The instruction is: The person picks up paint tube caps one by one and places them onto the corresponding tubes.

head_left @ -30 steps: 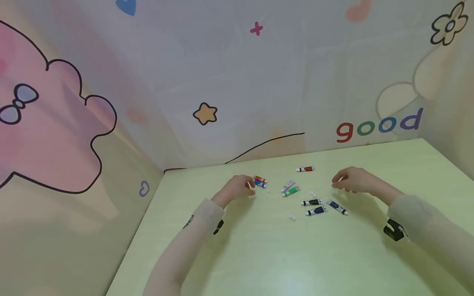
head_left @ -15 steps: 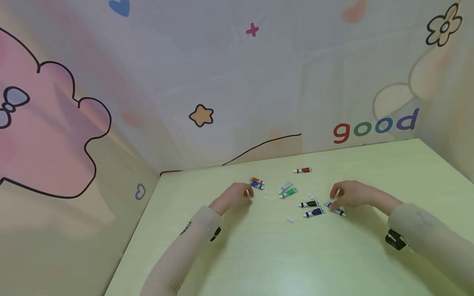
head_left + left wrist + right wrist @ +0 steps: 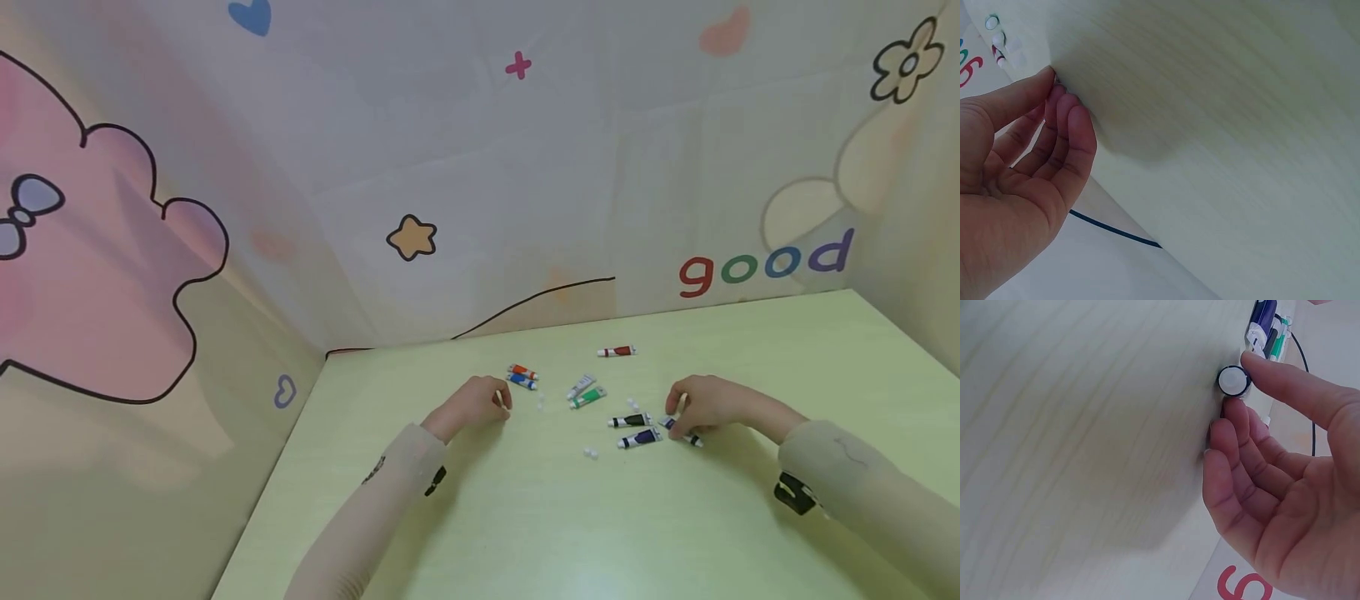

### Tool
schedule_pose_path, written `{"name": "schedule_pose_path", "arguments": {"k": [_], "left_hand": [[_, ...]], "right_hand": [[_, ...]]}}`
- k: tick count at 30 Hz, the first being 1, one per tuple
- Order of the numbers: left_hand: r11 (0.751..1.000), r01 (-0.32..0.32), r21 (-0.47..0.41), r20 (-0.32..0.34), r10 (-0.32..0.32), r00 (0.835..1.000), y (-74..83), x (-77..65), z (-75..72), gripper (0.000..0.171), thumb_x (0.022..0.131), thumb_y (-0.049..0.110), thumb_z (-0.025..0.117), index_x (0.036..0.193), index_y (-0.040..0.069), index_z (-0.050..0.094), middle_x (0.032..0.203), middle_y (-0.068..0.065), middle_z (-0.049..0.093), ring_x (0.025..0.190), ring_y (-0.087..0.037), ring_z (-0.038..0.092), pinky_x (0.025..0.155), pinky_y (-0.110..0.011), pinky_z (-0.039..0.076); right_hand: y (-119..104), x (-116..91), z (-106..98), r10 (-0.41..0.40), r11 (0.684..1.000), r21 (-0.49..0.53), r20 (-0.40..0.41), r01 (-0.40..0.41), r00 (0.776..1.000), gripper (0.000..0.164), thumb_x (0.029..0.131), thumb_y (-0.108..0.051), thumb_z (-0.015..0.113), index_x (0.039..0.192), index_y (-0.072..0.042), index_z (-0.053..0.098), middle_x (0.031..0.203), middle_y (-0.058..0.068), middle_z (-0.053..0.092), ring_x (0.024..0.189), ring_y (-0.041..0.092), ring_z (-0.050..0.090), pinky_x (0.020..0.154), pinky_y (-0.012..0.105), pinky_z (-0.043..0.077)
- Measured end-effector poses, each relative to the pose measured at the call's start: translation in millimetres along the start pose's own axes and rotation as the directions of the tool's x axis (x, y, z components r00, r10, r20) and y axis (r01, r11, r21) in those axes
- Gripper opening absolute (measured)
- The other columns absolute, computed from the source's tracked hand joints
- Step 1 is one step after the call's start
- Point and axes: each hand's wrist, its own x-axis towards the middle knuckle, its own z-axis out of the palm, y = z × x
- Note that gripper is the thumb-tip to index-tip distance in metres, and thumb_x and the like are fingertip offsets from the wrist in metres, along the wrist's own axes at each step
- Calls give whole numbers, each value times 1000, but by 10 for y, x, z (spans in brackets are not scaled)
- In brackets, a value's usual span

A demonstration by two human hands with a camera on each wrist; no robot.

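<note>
One navy tube (image 3: 693,439): on the tabletop (image 3: 525,525), well in from its far edge
Right hand (image 3: 705,404): thumb and fingers pinch the navy tube
Left hand (image 3: 469,406): fingers loosely curled, tips close to the thumb, near the blue tube (image 3: 521,382)
Purple tube (image 3: 641,438): just beside the navy tube, toward the left edge
Red tube (image 3: 617,352): nearest the far edge

The back wall (image 3: 570,183) reads "good" (image 3: 768,263) in multicoloured letters and bears a pink plus sign (image 3: 518,66); tube labels (image 3: 644,437) are illegible.
</note>
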Motion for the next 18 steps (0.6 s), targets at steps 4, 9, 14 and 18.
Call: {"name": "schedule_pose_path", "arguments": {"k": [4, 9, 14, 18], "left_hand": [[1000, 2, -9, 4, -2, 1000, -5, -9, -13, 5, 91, 10, 74, 93, 10, 69, 83, 0, 63, 76, -16, 55, 74, -31, 46], [1000, -6, -8, -6, 6, 1000, -25, -7, -21, 5, 92, 12, 74, 93, 12, 69, 83, 1, 63, 76, -15, 55, 73, -31, 45], [1000, -20, -1, -12, 20, 1000, -41, -3, -23, 4, 93, 11, 73, 94, 11, 70, 82, 2, 62, 75, -13, 53, 71, -28, 44], [1000, -23, -11, -30, 22, 999, -53, -14, -24, 3, 92, 11, 72, 94, 9, 70, 78, 2, 62, 71, -12, 52, 67, -27, 43]], "right_hand": [[-20, 11, 11, 27, 1000, 13, 4, -27, 1000, 26, 84, -15, 80, 98, -2, 63, 78, 3, 57, 65, 15, 52, 60, 30, 44], [-26, 25, 8, 41, 999, 17, 1, -41, 999, 22, 83, -14, 79, 93, -2, 62, 79, 4, 58, 67, 16, 53, 60, 29, 46], [-4, 30, 5, 39, 999, 29, 2, -39, 999, 22, 84, -15, 78, 93, -2, 62, 77, 4, 58, 66, 16, 52, 59, 29, 46], [16, 24, 0, 36, 999, 40, -14, -36, 999, 23, 85, -16, 77, 94, -2, 62, 79, 4, 57, 68, 17, 52, 61, 30, 47]]}}
